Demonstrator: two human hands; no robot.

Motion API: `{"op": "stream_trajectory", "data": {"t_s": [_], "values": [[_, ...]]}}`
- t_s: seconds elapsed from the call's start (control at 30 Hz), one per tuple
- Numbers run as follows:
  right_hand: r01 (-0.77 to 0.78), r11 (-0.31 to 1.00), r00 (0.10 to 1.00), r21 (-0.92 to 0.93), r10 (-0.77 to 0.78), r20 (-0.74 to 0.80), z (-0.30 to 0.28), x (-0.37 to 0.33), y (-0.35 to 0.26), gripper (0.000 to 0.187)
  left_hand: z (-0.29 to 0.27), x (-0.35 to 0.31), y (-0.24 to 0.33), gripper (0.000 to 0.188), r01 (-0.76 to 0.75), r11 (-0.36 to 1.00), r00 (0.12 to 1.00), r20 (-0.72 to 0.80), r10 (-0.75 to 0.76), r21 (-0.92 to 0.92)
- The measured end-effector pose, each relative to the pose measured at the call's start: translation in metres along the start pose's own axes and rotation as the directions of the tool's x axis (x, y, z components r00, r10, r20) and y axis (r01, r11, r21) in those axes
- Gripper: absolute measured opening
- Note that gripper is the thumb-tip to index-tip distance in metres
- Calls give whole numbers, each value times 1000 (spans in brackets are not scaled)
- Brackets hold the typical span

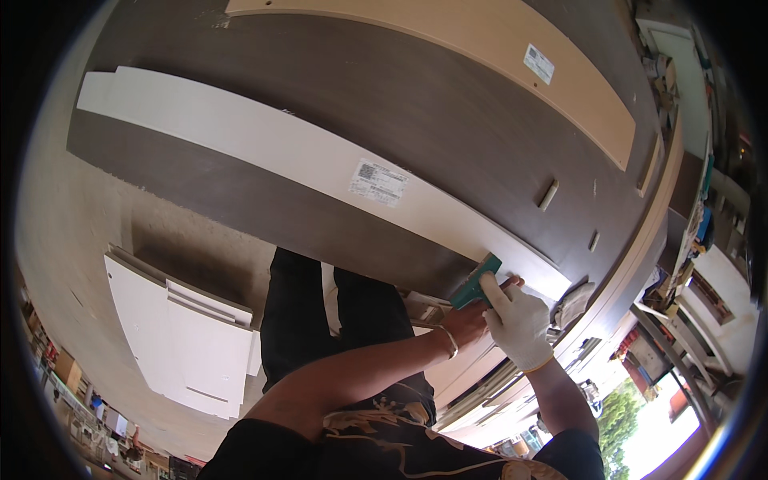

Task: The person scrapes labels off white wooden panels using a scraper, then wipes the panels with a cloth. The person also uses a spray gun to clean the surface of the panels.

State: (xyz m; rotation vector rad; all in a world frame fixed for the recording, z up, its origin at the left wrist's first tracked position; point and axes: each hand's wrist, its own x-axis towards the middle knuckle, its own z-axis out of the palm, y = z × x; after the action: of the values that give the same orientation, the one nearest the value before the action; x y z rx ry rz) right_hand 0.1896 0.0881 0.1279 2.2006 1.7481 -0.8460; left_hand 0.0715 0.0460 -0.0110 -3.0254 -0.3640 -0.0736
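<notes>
Green block point(474, 286) is around 4 o'clock from centre, at the white board's point(264, 138) near edge. Gloved right hand point(520, 326) looks wrapped on it; left hand's point(466, 322) tucked alongside, fingers partly hidden, can't tell its grip. I'd keep the block square, pressure even.

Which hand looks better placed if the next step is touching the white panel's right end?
Probably the right hand: gloved, it sits nearer that end of the white panel. The bare left hand lies farther left, by the teal tool. Both are close together, so the advantage is slight.
</notes>
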Motion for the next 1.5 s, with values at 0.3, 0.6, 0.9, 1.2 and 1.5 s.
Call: {"op": "stream_trajectory", "data": {"t_s": [0.3,0.6,0.9,1.2,1.5], "values": [[19,999,998,34,-17,-57,3,-7,17,63,-5,2,-4,61,-48,699,953,177,247,-713],[20,999,993,46,-15,-118,6,-23,34,59,-3,14,3,64,22,971,993,119,7,-240],[66,998,995,-13,-66,-75,3,2,19,55,-9,18,-16,59,26,465,999,33,6,-885],[112,989,992,-94,-117,-52,-8,41,-16,59,-16,18,-32,54,32,485,999,34,-4,-874],[199,977,979,-76,-196,53,-29,68,-37,62,-17,17,-38,52,81,394,996,66,-52,-915]]}}
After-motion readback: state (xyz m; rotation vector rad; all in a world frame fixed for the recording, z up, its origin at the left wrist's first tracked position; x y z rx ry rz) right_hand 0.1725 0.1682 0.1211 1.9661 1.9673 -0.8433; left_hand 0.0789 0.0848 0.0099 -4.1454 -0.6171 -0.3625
